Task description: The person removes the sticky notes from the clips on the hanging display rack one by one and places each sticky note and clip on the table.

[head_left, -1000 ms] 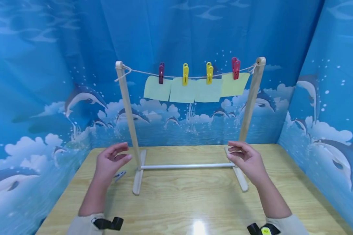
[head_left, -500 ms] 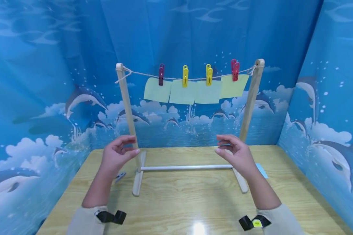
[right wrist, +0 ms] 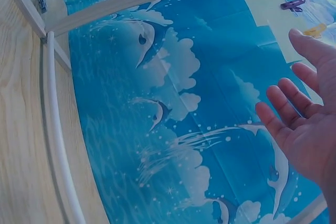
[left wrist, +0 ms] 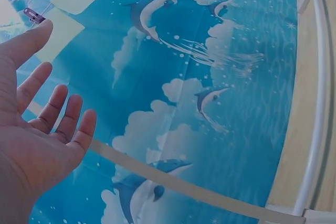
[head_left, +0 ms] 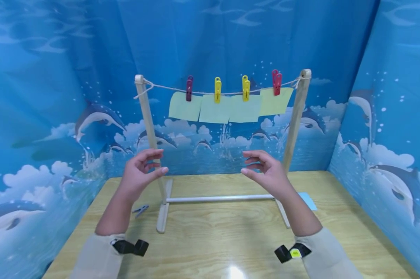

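Both hands hover in front of a wooden rack with a string tied between its posts. My left hand [head_left: 140, 174] is by the left post [head_left: 147, 112], fingers loosely bent, palm bare in the left wrist view. Inside the right post [head_left: 296, 120], my right hand [head_left: 267, 172] is held the same way, holding nothing. From the string hang several pale yellow-green paper squares [head_left: 215, 109]. A purple clothespin [head_left: 189, 89], two yellow clothespins, one of them left of centre [head_left: 218, 90] and one right of it [head_left: 246, 88], and a red clothespin [head_left: 277, 82] grip the string and papers.
A grey clothespin [head_left: 140, 209] lies on the wooden table [head_left: 210, 236] left of the rack. Light blue paper [head_left: 307, 201] lies right of it, partly behind my right forearm. A white rod [head_left: 220, 198] joins the rack's feet. A dolphin-print curtain [head_left: 210, 38] stands behind.
Both hands have risen. My right hand has also moved left, inward from the right post, and the blue paper has come into sight. My left hand has shifted slightly right.
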The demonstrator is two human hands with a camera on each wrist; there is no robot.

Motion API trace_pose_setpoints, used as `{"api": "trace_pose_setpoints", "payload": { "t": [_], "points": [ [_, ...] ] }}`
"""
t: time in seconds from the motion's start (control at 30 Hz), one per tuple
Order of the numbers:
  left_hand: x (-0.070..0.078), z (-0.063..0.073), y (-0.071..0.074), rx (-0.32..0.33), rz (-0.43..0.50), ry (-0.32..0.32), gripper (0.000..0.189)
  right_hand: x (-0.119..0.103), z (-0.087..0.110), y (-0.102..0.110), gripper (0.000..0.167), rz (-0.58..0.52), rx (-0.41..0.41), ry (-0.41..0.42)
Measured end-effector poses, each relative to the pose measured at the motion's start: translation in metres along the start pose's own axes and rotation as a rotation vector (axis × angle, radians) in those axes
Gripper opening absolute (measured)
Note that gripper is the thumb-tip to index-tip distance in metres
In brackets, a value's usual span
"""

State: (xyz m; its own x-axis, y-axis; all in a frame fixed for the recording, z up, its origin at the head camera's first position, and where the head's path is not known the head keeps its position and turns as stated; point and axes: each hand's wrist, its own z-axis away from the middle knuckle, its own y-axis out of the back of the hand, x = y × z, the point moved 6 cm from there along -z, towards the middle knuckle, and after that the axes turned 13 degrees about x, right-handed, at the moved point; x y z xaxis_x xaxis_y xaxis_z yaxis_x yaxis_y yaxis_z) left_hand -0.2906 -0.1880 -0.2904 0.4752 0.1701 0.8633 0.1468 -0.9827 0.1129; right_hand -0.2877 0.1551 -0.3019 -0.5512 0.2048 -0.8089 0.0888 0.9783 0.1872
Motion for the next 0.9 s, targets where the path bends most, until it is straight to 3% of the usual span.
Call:
{"api": "trace_pose_setpoints", "payload": {
  "t": [0.63, 0.9],
  "points": [
    [0.041, -0.027, -0.019, -0.034, -0.008, -0.143, 0.046, -0.022, -0.025, -0.027, 0.042, 0.000, -0.026, 0.008],
    [0.067, -0.040, -0.024, -0.034, -0.005, -0.203, 0.044, -0.021, -0.032, -0.041, 0.040, -0.009, -0.026, -0.017]
  ]
}}
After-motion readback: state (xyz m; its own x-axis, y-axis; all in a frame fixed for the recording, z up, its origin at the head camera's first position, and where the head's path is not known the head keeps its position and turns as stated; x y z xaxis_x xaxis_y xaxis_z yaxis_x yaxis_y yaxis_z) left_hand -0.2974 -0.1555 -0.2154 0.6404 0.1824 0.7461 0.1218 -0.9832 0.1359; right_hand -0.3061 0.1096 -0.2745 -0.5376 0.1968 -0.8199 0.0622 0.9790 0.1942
